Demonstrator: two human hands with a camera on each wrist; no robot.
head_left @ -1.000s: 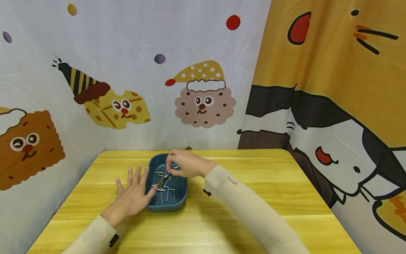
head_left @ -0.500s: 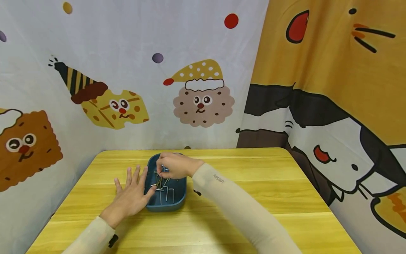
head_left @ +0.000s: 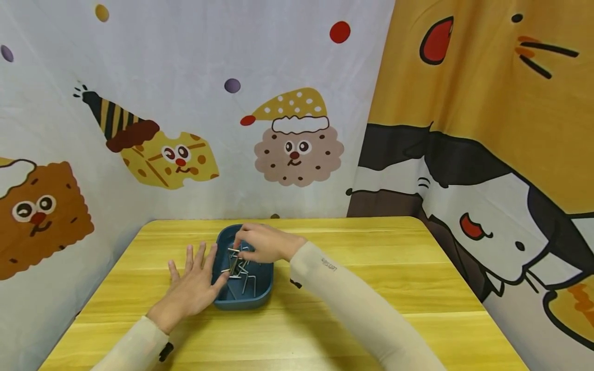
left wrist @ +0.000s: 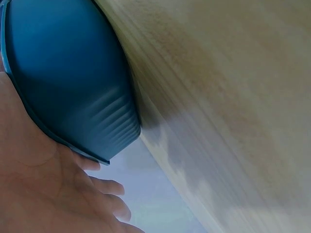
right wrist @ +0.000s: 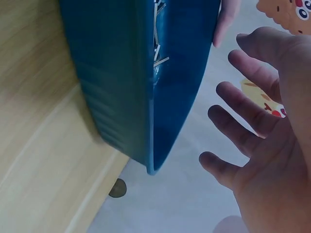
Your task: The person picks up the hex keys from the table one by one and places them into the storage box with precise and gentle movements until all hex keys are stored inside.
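A deep blue rectangular tray point(head_left: 250, 305) stands at the back of the table, with several L-shaped metal hex keys point(head_left: 235, 277) lying across each other inside it. My left hand point(head_left: 191, 289) rests at the tray's left rim, fingers spread and thumb over the edge. In the left wrist view its palm point(left wrist: 43, 194) lies along the tray wall point(left wrist: 73, 73). Over the tray's far right part is my right hand point(head_left: 269, 243), its thumb and forefinger apart above the keys. The right wrist view shows this hand point(right wrist: 267, 131) with fingers loosely spread and nothing held.
The tray sits on a yellow wood-grain table point(head_left: 371, 288), near its back edge. Behind hangs a pale cloth point(head_left: 185, 67) printed with cartoon figures, and an orange printed cloth point(head_left: 408, 93) is on the right. Bare tabletop extends right of the tray.
My right hand has moved left over the tray, then slightly back right. Its thumb and forefinger, close together half a second ago, are now apart. The left hand stays at the rim.
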